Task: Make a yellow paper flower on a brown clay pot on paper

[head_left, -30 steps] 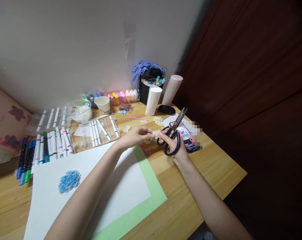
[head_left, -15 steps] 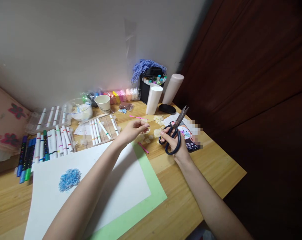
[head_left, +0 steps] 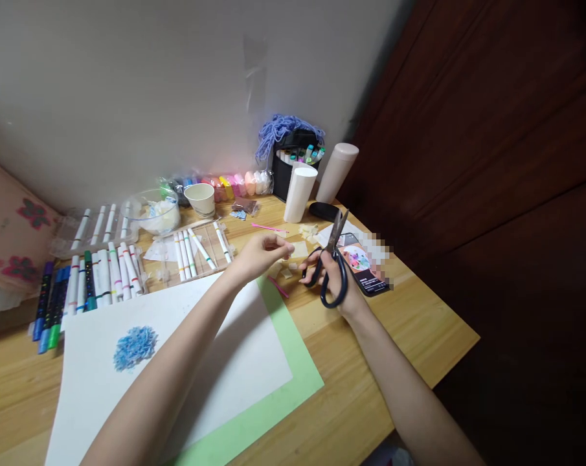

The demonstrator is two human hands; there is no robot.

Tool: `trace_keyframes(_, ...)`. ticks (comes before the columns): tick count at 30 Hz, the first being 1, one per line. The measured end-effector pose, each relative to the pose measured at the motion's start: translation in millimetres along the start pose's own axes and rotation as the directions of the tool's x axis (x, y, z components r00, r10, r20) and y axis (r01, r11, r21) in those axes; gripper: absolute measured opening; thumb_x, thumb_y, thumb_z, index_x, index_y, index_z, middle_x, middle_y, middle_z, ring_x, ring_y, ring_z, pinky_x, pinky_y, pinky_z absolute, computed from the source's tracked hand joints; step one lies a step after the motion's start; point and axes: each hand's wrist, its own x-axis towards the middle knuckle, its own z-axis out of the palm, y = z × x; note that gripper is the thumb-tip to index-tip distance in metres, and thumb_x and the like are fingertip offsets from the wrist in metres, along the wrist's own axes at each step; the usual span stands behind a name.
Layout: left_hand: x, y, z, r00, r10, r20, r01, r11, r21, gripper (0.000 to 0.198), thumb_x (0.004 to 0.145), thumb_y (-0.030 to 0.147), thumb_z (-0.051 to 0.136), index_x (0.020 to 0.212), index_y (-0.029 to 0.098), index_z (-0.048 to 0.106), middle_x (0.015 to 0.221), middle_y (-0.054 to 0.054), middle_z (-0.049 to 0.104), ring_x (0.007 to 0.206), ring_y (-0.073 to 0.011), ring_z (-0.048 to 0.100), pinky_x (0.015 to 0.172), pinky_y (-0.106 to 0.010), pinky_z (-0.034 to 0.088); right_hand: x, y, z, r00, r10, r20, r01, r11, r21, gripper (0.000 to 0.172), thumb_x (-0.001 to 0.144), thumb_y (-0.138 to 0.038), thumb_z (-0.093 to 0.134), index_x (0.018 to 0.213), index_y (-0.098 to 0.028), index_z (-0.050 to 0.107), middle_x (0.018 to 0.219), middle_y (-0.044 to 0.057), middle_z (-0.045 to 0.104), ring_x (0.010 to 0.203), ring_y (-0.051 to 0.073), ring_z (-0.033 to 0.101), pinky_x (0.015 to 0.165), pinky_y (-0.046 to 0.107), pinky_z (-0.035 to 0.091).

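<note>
Hands with scissors point(head_left: 338, 236) and a pale scrap point(head_left: 300, 249) over a desk point(head_left: 419, 323).
The right hand point(head_left: 351, 296) is clamped through the dark handles, blades nearly closed and pointing up and away. The left hand point(head_left: 261, 254) pinches the scrap by its edge, just left of the blades. Loose scraps point(head_left: 287, 272) lie on the desk below, between a green sheet point(head_left: 293, 336) and a phone point(head_left: 365, 275).

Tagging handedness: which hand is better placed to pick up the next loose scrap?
Left, likely. The left hand pinches only a pale piece just above the loose scraps; the right hand has its fingers threaded through the scissors.
</note>
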Motion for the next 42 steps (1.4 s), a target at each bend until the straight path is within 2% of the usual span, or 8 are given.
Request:
trace_keyframes(4, -1, 8, -10.3, 0.978, 0.047, -0.203, -0.049, 0.999, -0.007, 0.034, 0.066, 0.046, 0.068, 0.067, 0.013, 0.062, 0.071, -0.003, 0.065, 0.068, -0.0124, 0.055, 0.066, -0.023, 0.04, -12, -2, 7, 0.934, 0.237, 0.268, -0.241, 0.97, -0.019, 0.079, 0.055, -0.091, 0.028, 0.073, -0.018, 0.052, 0.059, 0.004, 0.061, 0.051, 0.017, 0.06, 0.054, 0.028, 0.048)
trace_keyframes(7, -2, 12, -14.1, 0.961, 0.015, -0.275, -0.021, 1.0, -0.017, 0.035, 0.064, 0.046, 0.069, 0.068, 0.012, 0.063, 0.069, -0.002, 0.064, 0.066, -0.012, 0.054, 0.065, -0.023, 0.04, -22, 4, 11, 0.924, 0.188, 0.333, -0.159, 0.981, -0.113, 0.081, 0.054, -0.092, 0.024, 0.075, -0.018, 0.051, 0.051, 0.0, 0.055, 0.048, 0.014, 0.056, 0.052, 0.026, 0.046)
trace_keyframes(11, -4, 14, -11.5, 0.975, 0.012, -0.222, -0.017, 1.0, -0.018, 0.031, 0.068, 0.043, 0.066, 0.065, 0.012, 0.062, 0.069, -0.003, 0.064, 0.067, -0.012, 0.055, 0.066, -0.023, 0.04, -29, 12, 13, 0.907, 0.143, 0.395, -0.069, 0.978, -0.195, 0.077, 0.058, -0.09, 0.024, 0.077, -0.019, 0.049, 0.049, -0.003, 0.05, 0.046, 0.013, 0.052, 0.053, 0.025, 0.044)
trace_keyframes(24, -3, 11, -4.4, 0.988, -0.01, -0.156, 0.008, 1.0, -0.014, 0.027, 0.07, 0.038, 0.065, 0.065, 0.011, 0.063, 0.065, -0.003, 0.063, 0.062, -0.0113, 0.053, 0.062, -0.022, 0.039, -26, 18, 13, 0.914, 0.082, 0.396, 0.004, 0.977, -0.211, 0.074, 0.054, -0.091, 0.026, 0.072, -0.021, 0.042, 0.042, -0.007, 0.042, 0.037, 0.011, 0.044, 0.041, 0.022, 0.036)
trace_keyframes(33, -4, 10, -7.1, 0.988, -0.031, -0.154, 0.029, 0.999, -0.019, 0.032, 0.071, 0.043, 0.063, 0.067, 0.012, 0.065, 0.066, -0.003, 0.064, 0.062, -0.0106, 0.053, 0.062, -0.022, 0.039, -25, 23, 15, 0.951, 0.065, 0.303, -0.004, 0.98, -0.199, 0.065, 0.056, -0.085, 0.045, 0.069, -0.021, 0.044, 0.036, -0.009, 0.039, 0.027, 0.007, 0.035, 0.031, 0.02, 0.029)
trace_keyframes(38, -3, 10, -12.5, 0.986, -0.063, -0.155, 0.058, 0.998, -0.035, 0.034, 0.069, 0.046, 0.064, 0.066, 0.012, 0.064, 0.067, -0.004, 0.064, 0.061, -0.0104, 0.053, 0.062, -0.023, 0.04, -18, 22, 18, 0.952, 0.213, 0.218, -0.186, 0.973, -0.139, 0.065, 0.055, -0.085, 0.046, 0.064, -0.021, 0.044, 0.033, -0.009, 0.038, 0.025, 0.008, 0.034, 0.028, 0.019, 0.028)
trace_keyframes(40, -2, 9, -18.4, 0.985, -0.049, -0.165, 0.042, 0.998, -0.045, 0.035, 0.067, 0.047, 0.066, 0.068, 0.012, 0.064, 0.067, -0.004, 0.064, 0.062, -0.0106, 0.053, 0.064, -0.023, 0.041, -14, 18, 17, 0.906, 0.33, 0.266, -0.341, 0.94, -0.002, 0.069, 0.056, -0.089, 0.034, 0.061, -0.021, 0.042, 0.032, -0.01, 0.032, 0.025, 0.006, 0.029, 0.029, 0.019, 0.027)
trace_keyframes(42, -1, 8, -26.5, 0.983, -0.026, -0.184, 0.016, 0.998, -0.054, 0.037, 0.064, 0.048, 0.068, 0.068, 0.011, 0.064, 0.067, -0.003, 0.063, 0.062, -0.0106, 0.053, 0.065, -0.023, 0.042, -10, 12, 14, 0.811, 0.433, 0.393, -0.512, 0.851, 0.121, 0.073, 0.059, -0.091, 0.022, 0.059, -0.02, 0.042, 0.034, -0.009, 0.031, 0.028, 0.006, 0.028, 0.032, 0.019, 0.029)
